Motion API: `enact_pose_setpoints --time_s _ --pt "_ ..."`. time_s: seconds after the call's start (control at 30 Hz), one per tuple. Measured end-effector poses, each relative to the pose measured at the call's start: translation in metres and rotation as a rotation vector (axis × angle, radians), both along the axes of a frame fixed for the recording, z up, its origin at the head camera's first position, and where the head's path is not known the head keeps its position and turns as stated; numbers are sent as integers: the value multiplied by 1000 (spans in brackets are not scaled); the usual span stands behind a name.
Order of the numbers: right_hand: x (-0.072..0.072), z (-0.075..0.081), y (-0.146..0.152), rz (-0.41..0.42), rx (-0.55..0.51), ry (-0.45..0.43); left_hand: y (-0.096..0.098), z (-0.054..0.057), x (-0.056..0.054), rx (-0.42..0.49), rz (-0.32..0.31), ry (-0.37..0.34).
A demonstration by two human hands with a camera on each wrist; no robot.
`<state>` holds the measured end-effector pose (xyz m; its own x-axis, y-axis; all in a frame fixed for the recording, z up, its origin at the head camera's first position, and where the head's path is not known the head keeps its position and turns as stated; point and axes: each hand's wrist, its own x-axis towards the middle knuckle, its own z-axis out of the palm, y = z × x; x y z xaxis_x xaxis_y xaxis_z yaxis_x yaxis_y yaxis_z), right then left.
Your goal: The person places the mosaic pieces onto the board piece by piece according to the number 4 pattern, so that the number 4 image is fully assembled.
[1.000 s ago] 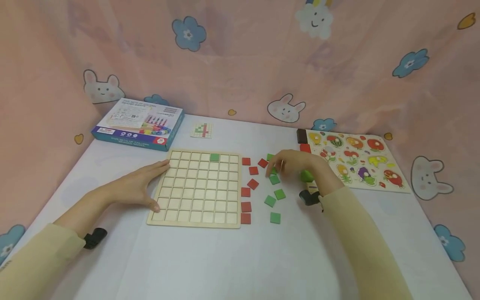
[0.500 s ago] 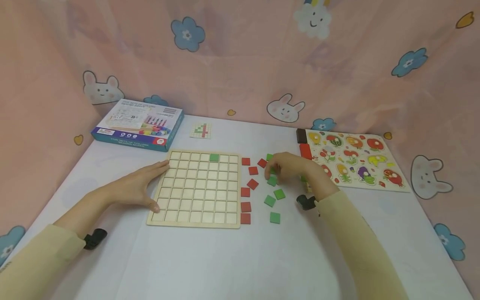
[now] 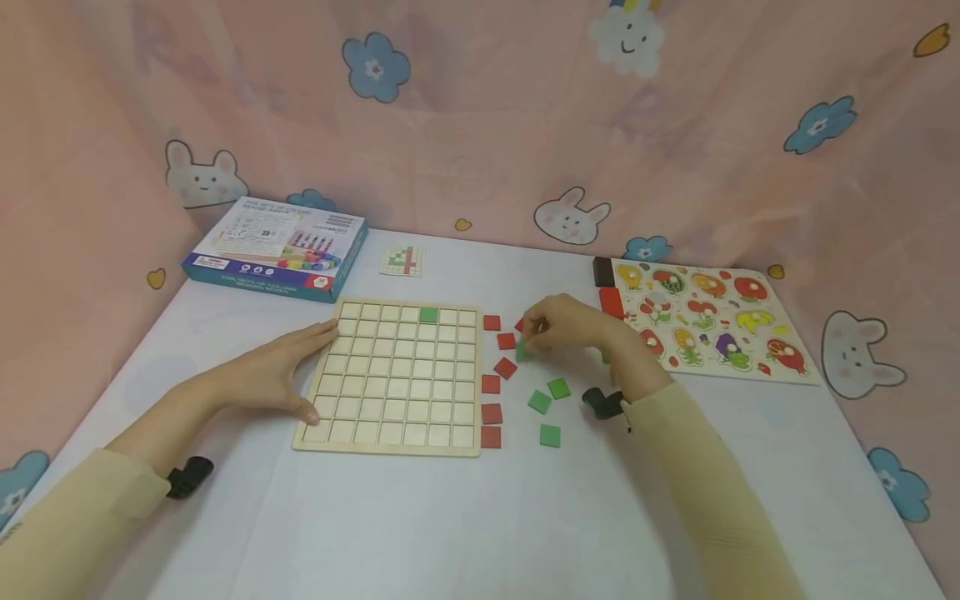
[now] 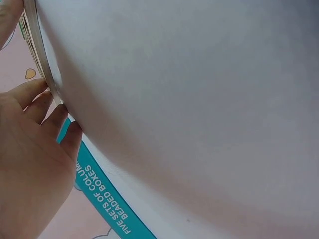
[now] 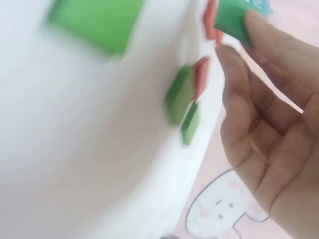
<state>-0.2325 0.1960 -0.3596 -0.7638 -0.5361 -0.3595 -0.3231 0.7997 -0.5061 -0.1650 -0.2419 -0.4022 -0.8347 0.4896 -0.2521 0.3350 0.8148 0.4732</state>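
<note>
In the head view, my right hand [image 3: 572, 323] is just right of the wooden grid board [image 3: 381, 387]. A green square tile [image 5: 230, 22] is pinched between its thumb and fingertips, lifted off the table. My left hand [image 3: 258, 372] rests along the board's left edge, thumb and fingers spread; in the left wrist view the fingertips touch that edge. One green tile [image 3: 429, 315] lies in a cell of the board's top row. Several red tiles [image 3: 491, 384] lie beside the board's right side, with loose green tiles [image 3: 558, 388] farther right. Some tiles are hidden behind my right hand.
A small pattern card [image 3: 402, 261] lies behind the board. At the back left is a flat blue-and-white box [image 3: 276, 247]. A fruit puzzle board [image 3: 720, 325] lies at right, with dark [image 3: 603, 272] and red blocks [image 3: 611, 302] along its left edge.
My right hand has picked up a green tile from the loose ones and shifted slightly left with it, toward the board. The left hand stays in place on the board's edge.
</note>
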Motion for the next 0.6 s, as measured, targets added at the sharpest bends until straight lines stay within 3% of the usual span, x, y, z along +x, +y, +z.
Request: enact_pose_setpoints --time_s 0.17,0.37,0.6 --pt "-3 1 -28 -77 -169 18 0 2 1 7 0 -8" --pt "-10 -8 -75 -155 -356 36 -1 3 1 13 -5 -12" --pt "-10 -13 -122 -213 -429 57 -2 0 0 7 3 -16"
